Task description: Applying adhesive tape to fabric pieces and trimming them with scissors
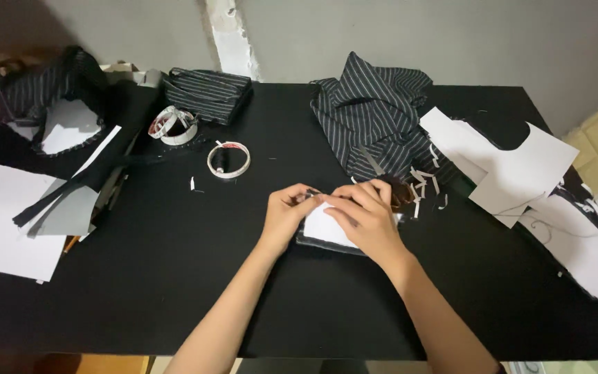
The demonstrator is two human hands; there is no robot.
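**Both hands working a small white-and-dark piece at mid-table**

The left hand (286, 213) and right hand (367, 218) are meeting over a small piece (323, 228) that is lying flat on the black table (174, 277), just in front of the person, near the table's middle. The piece is showing a white face with a dark fabric edge along its near side. The left fingers (304, 196) are curling in and pinching the piece's upper left corner. The right hand is lying palm-down across the piece's right part, its fingers (354, 196) reaching left until they are nearly touching the left fingertips; whether they are pinching the edge or only pressing on it, I cannot tell.

Just behind the right hand, a heap of striped cloth (375, 118) is lying bunched, with white paper scraps (423, 183) scattering at its near edge. To the right, white pattern sheets (513, 163) are overlapping one another. Behind the left hand, well apart, a tape roll (228, 160) is lying flat, and a second roll (173, 126) is sitting farther left, beside a folded striped bundle (209, 93). At the far left, white paper (1, 215) and a grey sheet (70, 211) are lying on the table, with more striped fabric (43, 86) behind them.
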